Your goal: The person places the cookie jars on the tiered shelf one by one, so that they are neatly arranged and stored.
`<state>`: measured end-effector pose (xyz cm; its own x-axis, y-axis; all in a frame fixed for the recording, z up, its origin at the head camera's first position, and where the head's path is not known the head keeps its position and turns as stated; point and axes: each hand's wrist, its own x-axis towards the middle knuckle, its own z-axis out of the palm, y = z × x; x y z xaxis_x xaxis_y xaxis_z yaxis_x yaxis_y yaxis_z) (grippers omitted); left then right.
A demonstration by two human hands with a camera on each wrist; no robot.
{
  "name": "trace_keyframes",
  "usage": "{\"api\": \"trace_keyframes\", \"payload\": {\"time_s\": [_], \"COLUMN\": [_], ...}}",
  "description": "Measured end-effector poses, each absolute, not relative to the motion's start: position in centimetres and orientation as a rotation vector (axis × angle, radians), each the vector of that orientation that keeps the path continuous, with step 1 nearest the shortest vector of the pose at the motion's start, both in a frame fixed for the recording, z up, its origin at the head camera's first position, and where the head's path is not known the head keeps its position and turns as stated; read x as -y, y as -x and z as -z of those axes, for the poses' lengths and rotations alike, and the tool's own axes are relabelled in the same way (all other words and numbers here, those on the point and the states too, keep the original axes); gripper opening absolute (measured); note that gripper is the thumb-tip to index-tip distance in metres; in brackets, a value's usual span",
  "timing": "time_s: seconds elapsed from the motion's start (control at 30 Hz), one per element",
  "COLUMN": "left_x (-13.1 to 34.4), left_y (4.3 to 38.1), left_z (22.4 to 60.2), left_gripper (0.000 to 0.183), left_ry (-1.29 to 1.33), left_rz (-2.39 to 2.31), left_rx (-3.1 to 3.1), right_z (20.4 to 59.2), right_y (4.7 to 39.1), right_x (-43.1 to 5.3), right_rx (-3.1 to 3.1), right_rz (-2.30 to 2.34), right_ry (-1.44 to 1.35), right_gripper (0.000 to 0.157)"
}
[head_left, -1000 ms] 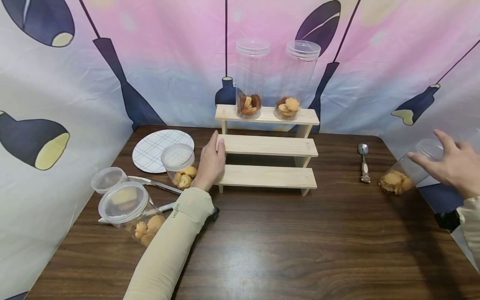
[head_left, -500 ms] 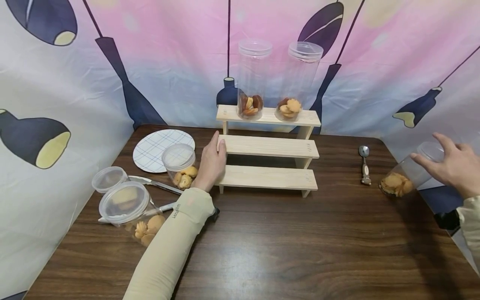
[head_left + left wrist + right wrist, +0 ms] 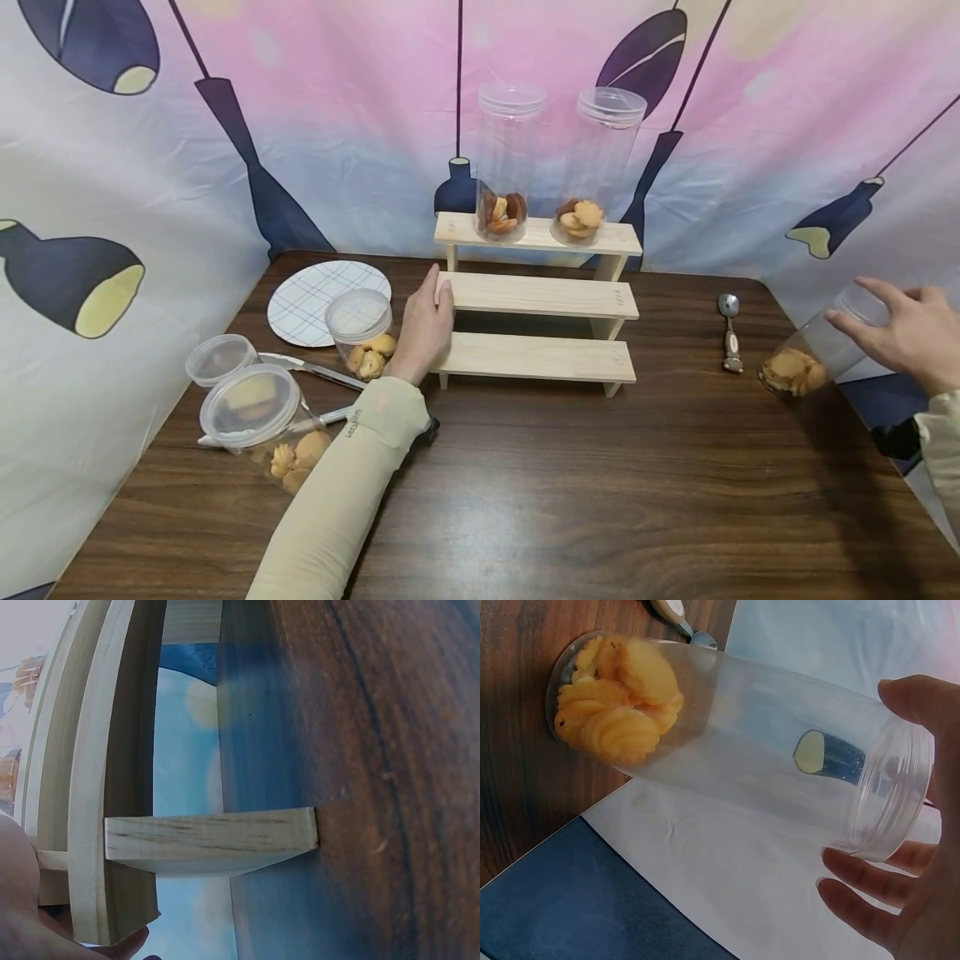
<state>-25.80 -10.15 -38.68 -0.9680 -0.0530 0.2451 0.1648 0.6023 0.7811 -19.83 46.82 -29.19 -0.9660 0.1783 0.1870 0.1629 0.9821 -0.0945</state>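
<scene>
We found the tall clear cookie jar [image 3: 817, 357] at the table's three o'clock edge, tilted, its base with the yellow cookies [image 3: 615, 701] down on the wood and its lidded top leaning out over the edge. Our right hand [image 3: 903, 335] was at that top: the thumb [image 3: 922, 701] lay over the lid's rim and the fingers [image 3: 859, 881] spread beneath it, but whether they actually clasped the jar we could not tell. At nine o'clock from the jar lay a spoon [image 3: 729, 331].

Our left hand [image 3: 424, 323] rested with straight fingers against the nine o'clock end of the three-step wooden shelf [image 3: 537, 298] at the middle of the table [image 3: 600, 500]. Two tall lidded jars [image 3: 510, 158] stood on its top step. At the hand's nine o'clock sat a short cookie jar [image 3: 360, 331], then a checked plate [image 3: 315, 287], and toward seven o'clock two more lidded tubs [image 3: 251, 404].
</scene>
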Motion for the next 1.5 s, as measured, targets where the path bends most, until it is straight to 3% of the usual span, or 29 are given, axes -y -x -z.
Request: {"api": "trace_keyframes", "payload": {"time_s": [0.47,1.03,1.5], "left_x": [10.1,10.2,10.2], "left_y": [25.9,25.7,25.8], "left_z": [38.7,38.6,38.7], "left_gripper": [0.060,0.061,0.061], "left_ry": [0.107,0.097,0.102], "left_rz": [1.298,1.320,1.308], "left_rx": [2.575,2.577,2.573], "right_z": [29.9,28.0,23.5], "right_y": [20.6,20.6,21.4], "right_x": [-48.0,-46.5,-43.6], "right_rx": [2.920,2.943,2.809], "right_rz": [-0.107,-0.117,-0.245], "right_ry": [0.263,0.252,0.229], "right_gripper": [0.095,0.089,0.084]}}
